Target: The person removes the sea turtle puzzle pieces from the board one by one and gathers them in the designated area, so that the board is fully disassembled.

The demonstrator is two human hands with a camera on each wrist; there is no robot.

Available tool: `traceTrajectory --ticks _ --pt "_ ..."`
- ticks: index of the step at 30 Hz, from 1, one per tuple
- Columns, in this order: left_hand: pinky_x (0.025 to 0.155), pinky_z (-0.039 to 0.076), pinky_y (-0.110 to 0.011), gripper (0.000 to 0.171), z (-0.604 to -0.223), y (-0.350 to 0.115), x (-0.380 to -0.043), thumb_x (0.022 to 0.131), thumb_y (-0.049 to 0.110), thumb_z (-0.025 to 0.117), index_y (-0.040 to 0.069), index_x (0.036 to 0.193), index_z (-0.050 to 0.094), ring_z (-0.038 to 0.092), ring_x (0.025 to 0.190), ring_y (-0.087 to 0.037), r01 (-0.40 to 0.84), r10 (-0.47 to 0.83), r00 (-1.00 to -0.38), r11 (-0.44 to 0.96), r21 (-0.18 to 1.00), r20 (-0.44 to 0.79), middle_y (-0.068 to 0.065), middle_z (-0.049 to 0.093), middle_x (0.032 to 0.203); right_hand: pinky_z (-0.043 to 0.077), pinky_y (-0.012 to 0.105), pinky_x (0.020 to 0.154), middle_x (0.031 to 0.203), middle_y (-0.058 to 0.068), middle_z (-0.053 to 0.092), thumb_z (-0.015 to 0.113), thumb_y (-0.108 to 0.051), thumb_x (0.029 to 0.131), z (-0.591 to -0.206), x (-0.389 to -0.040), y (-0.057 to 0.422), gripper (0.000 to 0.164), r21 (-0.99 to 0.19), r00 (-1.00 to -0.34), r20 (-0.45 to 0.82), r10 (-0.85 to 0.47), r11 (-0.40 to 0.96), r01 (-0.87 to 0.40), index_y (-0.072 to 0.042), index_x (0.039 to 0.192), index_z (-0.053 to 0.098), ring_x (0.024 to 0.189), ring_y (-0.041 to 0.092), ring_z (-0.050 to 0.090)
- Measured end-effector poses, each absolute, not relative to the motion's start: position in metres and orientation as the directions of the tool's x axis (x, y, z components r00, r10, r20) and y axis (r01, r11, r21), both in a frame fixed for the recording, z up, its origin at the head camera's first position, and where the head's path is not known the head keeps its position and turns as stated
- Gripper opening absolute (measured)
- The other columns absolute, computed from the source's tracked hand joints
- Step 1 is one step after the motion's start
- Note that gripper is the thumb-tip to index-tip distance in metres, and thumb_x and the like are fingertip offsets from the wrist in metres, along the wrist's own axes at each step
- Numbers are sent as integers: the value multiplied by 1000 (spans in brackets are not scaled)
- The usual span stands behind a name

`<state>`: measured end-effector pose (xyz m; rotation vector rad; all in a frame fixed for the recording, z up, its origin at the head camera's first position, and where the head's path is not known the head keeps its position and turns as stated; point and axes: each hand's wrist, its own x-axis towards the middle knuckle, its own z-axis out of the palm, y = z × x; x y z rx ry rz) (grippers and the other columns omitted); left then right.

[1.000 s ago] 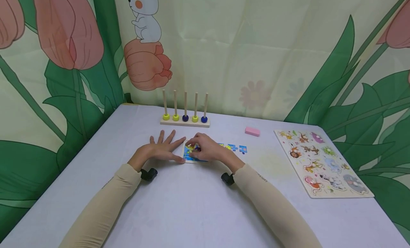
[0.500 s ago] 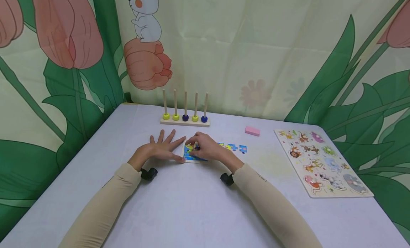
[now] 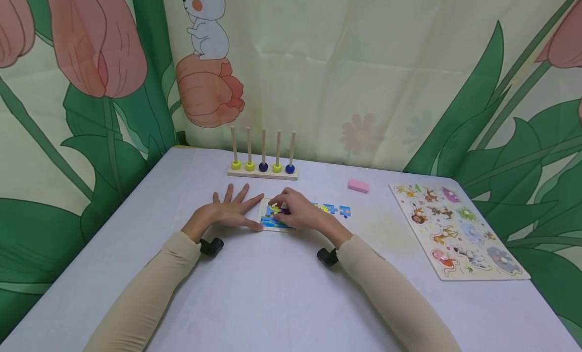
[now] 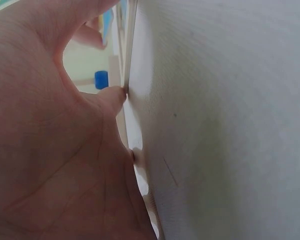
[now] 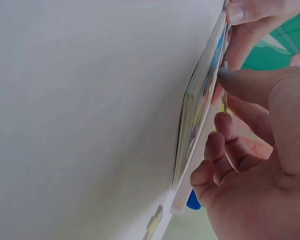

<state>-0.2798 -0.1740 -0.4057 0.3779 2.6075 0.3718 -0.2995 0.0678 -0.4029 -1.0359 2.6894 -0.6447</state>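
A small framed jigsaw puzzle [image 3: 273,230] with a blue and yellow picture lies between the two hands. The left hand [image 3: 227,213] is spread beside it, thumb and index fingertip at the frame's left edge. In the left wrist view its palm fills the left side. Over the puzzle's right part, the right hand [image 3: 298,211] pinches a thin puzzle piece [image 5: 225,102] between thumb and fingers, seen edge-on close above the frame in the right wrist view. That hand hides much of the picture. Several loose puzzle pieces [image 3: 330,209] lie in a row to its right.
Behind the hands stands a wooden peg stand [image 3: 262,174] with yellow and blue beads on upright pegs. A pink block [image 3: 358,186] lies at the back right. An animal puzzle board [image 3: 459,233] occupies the table's right side. A printed curtain [image 3: 309,79] hangs behind the table.
The right hand has shifted slightly to the right over the puzzle and its fingers have lifted a little, baring more of the picture. The left hand has stayed in place.
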Motion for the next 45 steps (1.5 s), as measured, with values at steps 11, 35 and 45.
traceTrajectory --ticks 11,35,45 --pt "117 -14 -86 112 -425 -179 -289 82 87 58 38 171 11 -27 159 -55 189 317 -857 926 326 -406 -14 -18 179 49 32 87 121 9 64 71 -20 100 -405 -292 93 32 -475 -765 -24 -643 681 -558 -16 132 72 101 19 57" --pt "118 -16 -84 110 -416 -174 -284 85 85 57 35 171 11 -27 160 -53 183 314 -859 926 329 -405 -14 -19 179 46 36 86 108 7 66 70 -12 93 -404 -280 157 31 -392 -788 36 -615 717 -577 -13 123 78 100 23 56" --pt "118 -16 -84 111 -424 -177 -292 85 84 58 34 171 8 -31 159 -51 191 317 -855 928 320 -410 -12 -22 178 43 33 84 106 6 68 72 -15 94 -405 -282 164 32 -401 -788 14 -616 718 -569 -13 126 77 95 19 56"
